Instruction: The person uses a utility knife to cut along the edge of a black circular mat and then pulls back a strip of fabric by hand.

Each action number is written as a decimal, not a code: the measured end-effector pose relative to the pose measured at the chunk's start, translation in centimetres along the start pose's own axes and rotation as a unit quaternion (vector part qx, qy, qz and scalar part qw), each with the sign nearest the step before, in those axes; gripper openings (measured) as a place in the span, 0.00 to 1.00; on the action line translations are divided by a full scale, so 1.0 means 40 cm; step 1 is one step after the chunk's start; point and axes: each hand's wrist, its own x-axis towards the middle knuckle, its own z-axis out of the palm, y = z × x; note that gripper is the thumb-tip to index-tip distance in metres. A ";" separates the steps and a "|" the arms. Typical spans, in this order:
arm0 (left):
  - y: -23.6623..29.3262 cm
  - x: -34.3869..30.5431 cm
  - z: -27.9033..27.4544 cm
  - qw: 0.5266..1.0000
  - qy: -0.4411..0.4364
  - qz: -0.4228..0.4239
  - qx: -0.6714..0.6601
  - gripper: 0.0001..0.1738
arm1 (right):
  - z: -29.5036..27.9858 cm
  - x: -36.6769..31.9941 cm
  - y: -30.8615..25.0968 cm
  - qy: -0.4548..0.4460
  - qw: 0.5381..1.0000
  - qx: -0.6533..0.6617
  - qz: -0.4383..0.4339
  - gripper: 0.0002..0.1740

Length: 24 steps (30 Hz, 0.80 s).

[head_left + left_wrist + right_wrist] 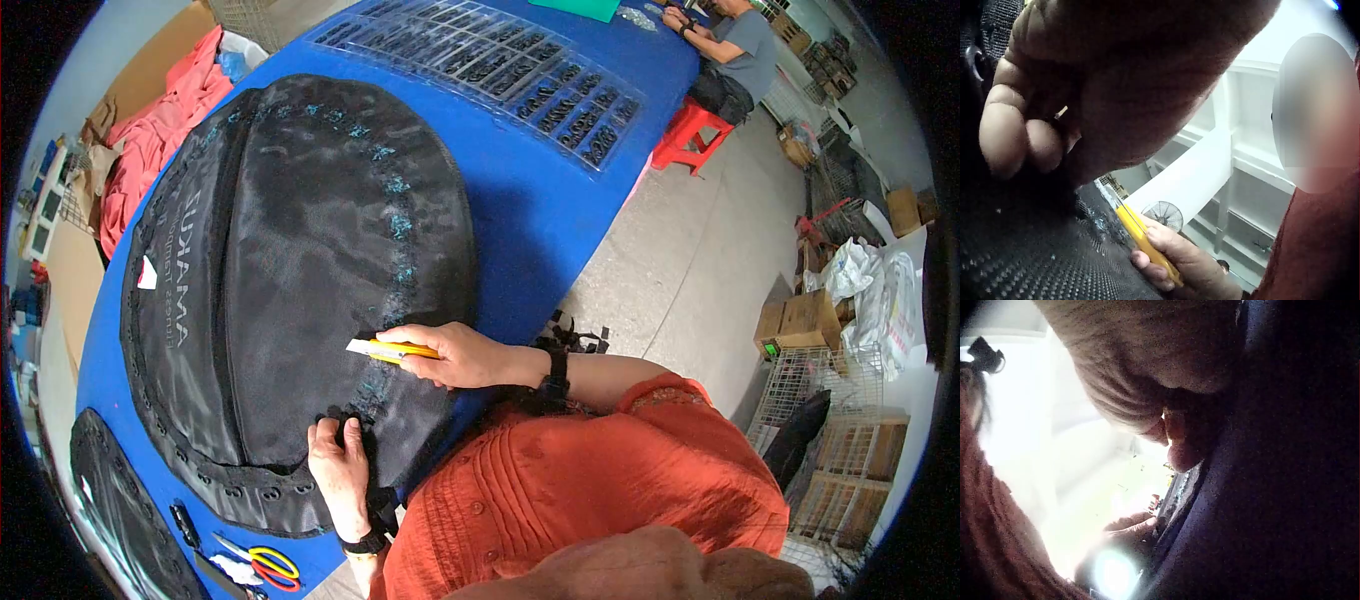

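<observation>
A large round black fabric cover (310,250) lies on the blue table, with a dark zip line and grey lettering on its left part. Bluish-green marks run in an arc along its right side. My right hand (455,355) grips a yellow utility knife (405,349), its pale blade end pointing left just above the cloth. Lower down, my left hand (340,470) pinches the cover's black cloth near the end of the marked arc. The left wrist view shows curled fingers (1002,137) at the dark weave, with the utility knife (1141,240) close by.
Scissors (275,565) with yellow and red handles lie at the near left, beside another black fabric piece (125,510). Clear trays (480,60) of small black parts stand across the far table. A person (735,55) sits on a red stool (690,140) at the far right.
</observation>
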 end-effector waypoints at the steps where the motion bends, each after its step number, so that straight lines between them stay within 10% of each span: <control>1: 0.003 -0.001 0.002 1.000 0.005 -0.002 -0.003 0.13 | 0.002 0.000 0.000 0.003 1.000 0.001 -0.003 0.27; 21: -0.035 -0.006 0.025 0.996 0.015 -0.057 -0.071 0.14 | 0.054 0.015 0.030 0.058 0.982 -0.051 -0.174 0.27; 24: -0.037 -0.008 0.024 0.993 0.002 -0.086 -0.075 0.14 | 0.041 0.009 0.016 0.000 0.992 -0.087 -0.093 0.27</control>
